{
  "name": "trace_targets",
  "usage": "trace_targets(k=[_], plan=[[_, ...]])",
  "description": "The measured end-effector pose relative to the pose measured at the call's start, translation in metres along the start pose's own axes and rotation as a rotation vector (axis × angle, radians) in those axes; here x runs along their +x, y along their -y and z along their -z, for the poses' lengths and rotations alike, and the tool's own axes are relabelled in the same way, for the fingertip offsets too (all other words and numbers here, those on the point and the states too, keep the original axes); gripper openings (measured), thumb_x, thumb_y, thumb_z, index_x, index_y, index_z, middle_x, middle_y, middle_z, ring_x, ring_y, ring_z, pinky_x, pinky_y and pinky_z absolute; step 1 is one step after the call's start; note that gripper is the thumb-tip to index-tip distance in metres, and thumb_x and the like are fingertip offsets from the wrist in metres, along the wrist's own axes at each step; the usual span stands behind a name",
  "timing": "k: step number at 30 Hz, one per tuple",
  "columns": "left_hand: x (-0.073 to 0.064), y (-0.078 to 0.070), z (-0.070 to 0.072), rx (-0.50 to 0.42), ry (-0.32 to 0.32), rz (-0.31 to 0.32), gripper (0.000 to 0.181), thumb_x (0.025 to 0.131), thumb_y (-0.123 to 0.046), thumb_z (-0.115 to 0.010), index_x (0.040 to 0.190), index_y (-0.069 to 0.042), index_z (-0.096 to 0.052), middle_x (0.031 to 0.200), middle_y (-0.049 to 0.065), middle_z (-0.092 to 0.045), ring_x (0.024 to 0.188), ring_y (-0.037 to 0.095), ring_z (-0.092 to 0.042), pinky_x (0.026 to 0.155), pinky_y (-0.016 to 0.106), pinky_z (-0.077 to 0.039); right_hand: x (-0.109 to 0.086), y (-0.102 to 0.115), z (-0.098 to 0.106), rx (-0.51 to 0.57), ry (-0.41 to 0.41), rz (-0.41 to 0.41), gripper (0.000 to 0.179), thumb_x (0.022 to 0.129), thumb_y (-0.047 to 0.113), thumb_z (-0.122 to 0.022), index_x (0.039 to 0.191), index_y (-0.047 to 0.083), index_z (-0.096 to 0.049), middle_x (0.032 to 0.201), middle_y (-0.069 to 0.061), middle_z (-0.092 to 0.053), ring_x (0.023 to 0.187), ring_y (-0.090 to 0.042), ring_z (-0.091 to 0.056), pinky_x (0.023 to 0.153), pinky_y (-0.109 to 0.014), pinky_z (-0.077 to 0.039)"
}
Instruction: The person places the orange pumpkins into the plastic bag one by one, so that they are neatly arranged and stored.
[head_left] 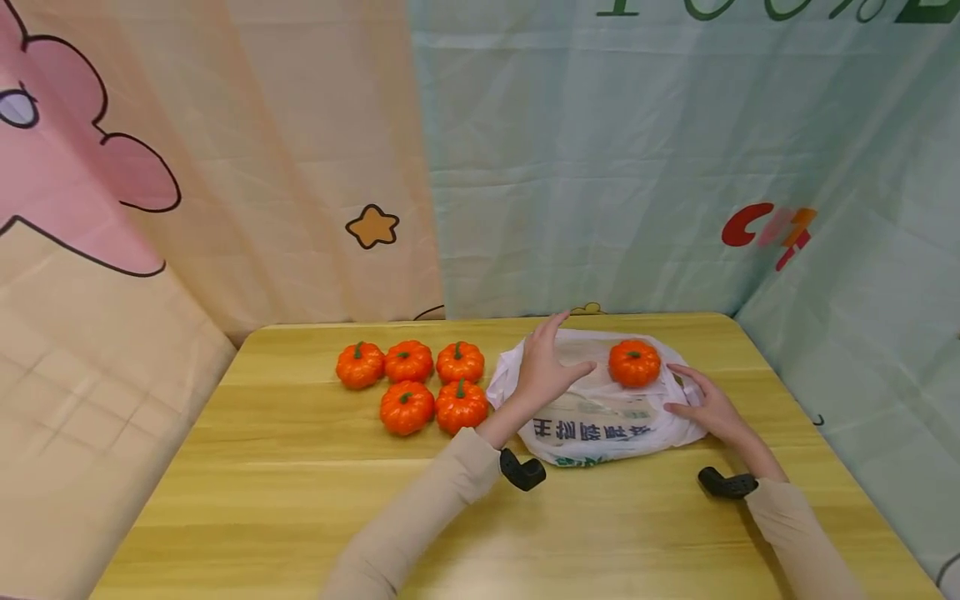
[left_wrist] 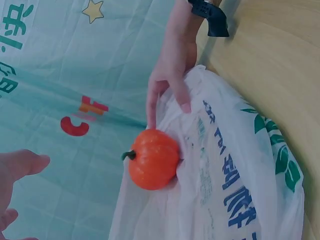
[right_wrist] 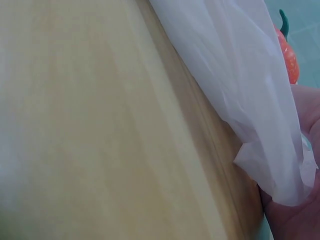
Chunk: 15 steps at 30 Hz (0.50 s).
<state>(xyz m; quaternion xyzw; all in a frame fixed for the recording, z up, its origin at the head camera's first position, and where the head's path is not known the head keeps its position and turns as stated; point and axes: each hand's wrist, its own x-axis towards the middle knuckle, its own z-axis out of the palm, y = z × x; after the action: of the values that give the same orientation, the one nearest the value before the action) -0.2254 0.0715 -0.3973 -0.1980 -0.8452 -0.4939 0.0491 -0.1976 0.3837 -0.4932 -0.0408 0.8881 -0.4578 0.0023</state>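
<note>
A white plastic bag (head_left: 592,442) with dark blue characters and green leaf print lies on the table, and an orange toy pumpkin (head_left: 634,363) with a green stem sits on it toward the right. Above the bag's left part, my left hand (head_left: 546,367) spreads its thumb and fingers with nothing between them. My right hand (head_left: 705,407) touches the bag's right end, its thumb and fingers apart, close beside the pumpkin. In the right wrist view, a fold of the bag (right_wrist: 235,75) lies against the right palm (right_wrist: 297,215); most of those fingers are hidden there.
Several more orange pumpkins (head_left: 406,408) stand in two rows on the wooden table (head_left: 300,500), left of the bag. Printed cloth curtains (head_left: 600,192) hang behind and at both sides of the table. Each wrist wears a black strap-on device (head_left: 522,471).
</note>
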Motion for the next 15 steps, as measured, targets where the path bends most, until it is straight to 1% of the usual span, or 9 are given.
trace_targets(k=[3,7,10,15], plan=[[-0.002,0.002,0.014,-0.010,-0.027,0.000,0.078,0.079,-0.027,-0.078,0.146,-0.017,-0.039,0.152,0.007,-0.037,0.139,0.032,-0.034,0.110,0.055,-0.033,-0.001,0.003,0.000,-0.007,0.005,0.005,0.073,0.086,0.015,-0.071,0.145,0.000,-0.032,0.152,-0.035,-0.017,0.138,-0.057,-0.010,0.105,-0.076,-0.007],[-0.006,0.007,0.030,-0.026,-0.050,0.019,0.078,0.079,-0.028,-0.078,0.146,-0.019,-0.039,0.152,0.006,-0.037,0.139,0.030,-0.034,0.110,0.055,-0.034,0.000,0.004,0.001,-0.013,0.007,0.007,0.073,0.086,0.016,-0.071,0.146,0.000,-0.031,0.152,-0.035,-0.017,0.138,-0.058,-0.010,0.104,-0.076,-0.008],[-0.010,0.012,0.040,-0.034,-0.063,0.023,0.078,0.079,-0.026,-0.077,0.146,-0.018,-0.038,0.152,0.007,-0.037,0.140,0.031,-0.033,0.110,0.055,-0.033,0.000,0.003,0.001,-0.012,0.013,-0.002,0.074,0.086,0.016,-0.071,0.146,0.000,-0.031,0.153,-0.034,-0.016,0.138,-0.057,-0.010,0.105,-0.076,-0.007],[-0.016,0.022,0.057,0.005,-0.101,0.020,0.077,0.079,-0.024,-0.078,0.145,-0.016,-0.040,0.151,0.007,-0.039,0.138,0.031,-0.035,0.111,0.054,-0.032,0.001,0.003,0.002,-0.004,0.027,-0.009,0.075,0.086,0.015,-0.070,0.146,-0.001,-0.029,0.153,-0.035,-0.015,0.139,-0.057,-0.008,0.105,-0.076,-0.005]])
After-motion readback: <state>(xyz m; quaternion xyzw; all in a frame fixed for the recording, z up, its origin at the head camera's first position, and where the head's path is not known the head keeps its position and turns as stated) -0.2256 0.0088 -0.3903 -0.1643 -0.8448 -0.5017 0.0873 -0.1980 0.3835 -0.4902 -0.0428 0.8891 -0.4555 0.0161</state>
